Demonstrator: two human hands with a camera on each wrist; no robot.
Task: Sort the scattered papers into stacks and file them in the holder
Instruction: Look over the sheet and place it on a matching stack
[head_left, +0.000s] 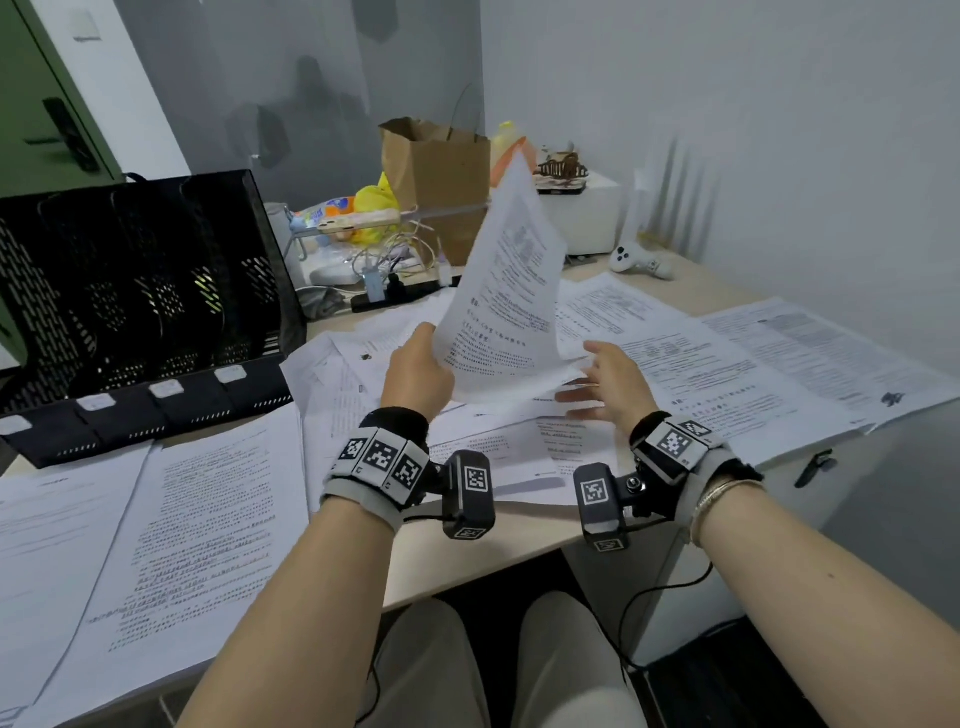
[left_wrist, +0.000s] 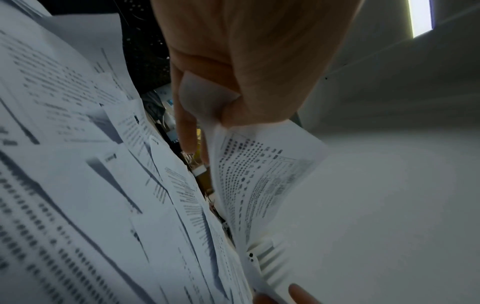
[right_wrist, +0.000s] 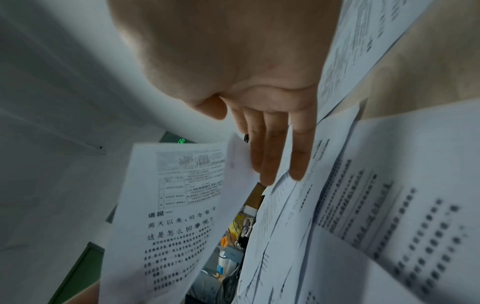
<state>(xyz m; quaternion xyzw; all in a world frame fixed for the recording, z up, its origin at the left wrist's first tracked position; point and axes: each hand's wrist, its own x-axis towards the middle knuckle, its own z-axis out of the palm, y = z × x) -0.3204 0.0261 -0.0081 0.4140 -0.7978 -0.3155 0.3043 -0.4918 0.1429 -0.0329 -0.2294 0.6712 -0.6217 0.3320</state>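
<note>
Sheet (head_left: 506, 291) upright, pinched in left hand (head_left: 415, 371) (thumb on top); right hand (head_left: 610, 387) flat-fingered, holding nothing.

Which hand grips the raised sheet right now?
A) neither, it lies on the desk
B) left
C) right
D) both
B: the left hand pinches the raised sheet at its lower edge, while the right hand is open, its fingers straight over the papers on the desk.
</note>
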